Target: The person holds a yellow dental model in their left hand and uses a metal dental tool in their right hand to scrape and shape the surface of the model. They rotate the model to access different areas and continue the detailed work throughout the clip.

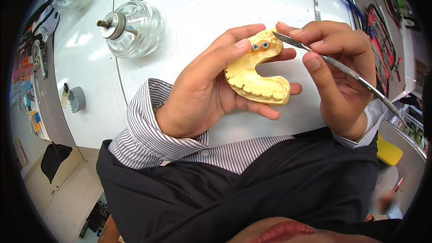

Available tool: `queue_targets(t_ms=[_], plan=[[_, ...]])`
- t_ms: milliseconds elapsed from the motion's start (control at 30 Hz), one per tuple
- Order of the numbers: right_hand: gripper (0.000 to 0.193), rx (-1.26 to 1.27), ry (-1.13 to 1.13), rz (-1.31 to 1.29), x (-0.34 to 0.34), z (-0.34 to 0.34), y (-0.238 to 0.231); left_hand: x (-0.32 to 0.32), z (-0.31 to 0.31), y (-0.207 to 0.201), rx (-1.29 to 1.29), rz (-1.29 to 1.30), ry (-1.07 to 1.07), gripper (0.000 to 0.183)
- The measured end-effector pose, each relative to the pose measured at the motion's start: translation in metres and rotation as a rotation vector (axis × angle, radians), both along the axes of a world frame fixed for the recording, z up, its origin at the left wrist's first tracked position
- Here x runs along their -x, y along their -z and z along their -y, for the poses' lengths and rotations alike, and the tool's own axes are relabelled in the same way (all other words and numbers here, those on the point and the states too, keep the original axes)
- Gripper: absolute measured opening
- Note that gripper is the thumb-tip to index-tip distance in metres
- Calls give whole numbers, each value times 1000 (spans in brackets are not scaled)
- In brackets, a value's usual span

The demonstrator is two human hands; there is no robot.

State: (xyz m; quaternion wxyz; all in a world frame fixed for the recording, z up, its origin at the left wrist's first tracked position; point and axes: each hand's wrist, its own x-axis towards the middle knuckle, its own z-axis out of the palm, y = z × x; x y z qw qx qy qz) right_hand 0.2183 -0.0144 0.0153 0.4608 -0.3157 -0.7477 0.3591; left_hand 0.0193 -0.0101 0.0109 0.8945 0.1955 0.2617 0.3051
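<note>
My left hand (204, 90) cups a yellow plaster dental cast (254, 76), a horseshoe-shaped arch of teeth, with the thumb pressed on its upper edge. An orange patch with two small grey round posts (260, 46) sits at the cast's upper end. My right hand (339, 69) grips a slim metal carving instrument (342, 68) like a pen. Its flat blade tip points left and rests just beside the grey posts. Both cuffs are striped shirt sleeves over a dark apron.
A glass spirit lamp (132, 27) with a metal wick cap stands on the white bench (202, 0) at the back left. A scalpel-like tool (316, 4) lies at the back right, near a red tool roll (382, 45). A small grey block (76, 99) sits at the left edge.
</note>
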Motion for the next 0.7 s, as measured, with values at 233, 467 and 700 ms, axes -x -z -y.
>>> queue_targets(t_ms=[233,467,700], plan=[[17,-39,20,117,-2,1,-7,0,1,5,-7,34,4,54],[17,-93,34,191,-5,2,-12,3,1,7,-107,11,26,50],[16,-122,6,118,-6,0,-9,5,4,1,-250,-131,18,58]])
